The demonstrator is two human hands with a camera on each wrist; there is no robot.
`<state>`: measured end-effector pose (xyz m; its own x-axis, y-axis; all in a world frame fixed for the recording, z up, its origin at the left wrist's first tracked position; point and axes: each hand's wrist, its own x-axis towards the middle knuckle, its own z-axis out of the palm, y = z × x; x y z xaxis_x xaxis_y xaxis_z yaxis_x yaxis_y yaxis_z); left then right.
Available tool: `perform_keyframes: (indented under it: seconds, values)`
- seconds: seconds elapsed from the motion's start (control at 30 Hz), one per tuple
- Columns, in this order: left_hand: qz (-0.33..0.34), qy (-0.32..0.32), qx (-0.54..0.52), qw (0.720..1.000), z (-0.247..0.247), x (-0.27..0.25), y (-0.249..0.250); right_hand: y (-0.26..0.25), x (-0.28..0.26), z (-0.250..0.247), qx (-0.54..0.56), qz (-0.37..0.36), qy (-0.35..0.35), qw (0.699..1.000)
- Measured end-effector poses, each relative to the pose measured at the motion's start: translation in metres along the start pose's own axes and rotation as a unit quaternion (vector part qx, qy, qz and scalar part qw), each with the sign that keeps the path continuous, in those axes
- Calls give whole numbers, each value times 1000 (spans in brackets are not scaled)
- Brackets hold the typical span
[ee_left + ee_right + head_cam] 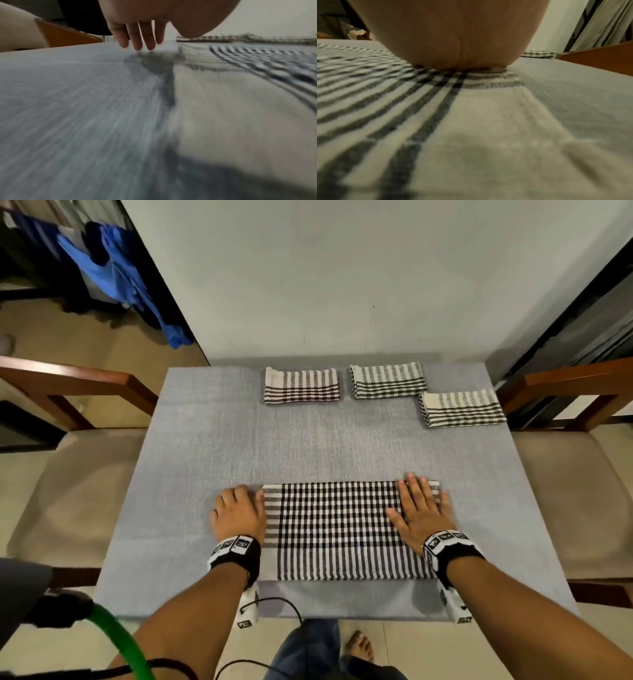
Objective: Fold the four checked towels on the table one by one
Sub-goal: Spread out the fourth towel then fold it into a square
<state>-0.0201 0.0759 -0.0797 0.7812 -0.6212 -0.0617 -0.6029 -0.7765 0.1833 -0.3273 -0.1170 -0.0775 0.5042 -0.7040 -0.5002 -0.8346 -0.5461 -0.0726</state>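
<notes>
Pressing right hand [422,512] on towel [337,529], left wrist view showing left hand [137,36] fingertips lifted

Quick count from my side: four checked towels on the bench [212,446] total. Three are folded small at the far end, one [302,385] on the left, one [388,381] in the middle, one [463,409] on the right. One bigger black-and-white towel [335,530] lies near me. Two wooden chairs, one [78,392] on each side [579,388].
</notes>
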Motion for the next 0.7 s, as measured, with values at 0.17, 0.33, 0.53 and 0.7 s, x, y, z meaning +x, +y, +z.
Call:
perform_keyframes:
  seconds: [0.17,0.33,0.53,0.7]
  values:
    - [-38,-93,-1,995,-17,23,6,-8,0,2,-3,11,18,1000]
    - [-77,-151,-40,985,-14,28,11,-11,-1,2,-19,24,21,999]
    - [-104,-165,-132,972,-26,28,17,-37,-2,-8,-71,-37,103,991]
    - [-176,-205,-276,922,-31,30,16,-94,8,-27,-123,-173,95,973]
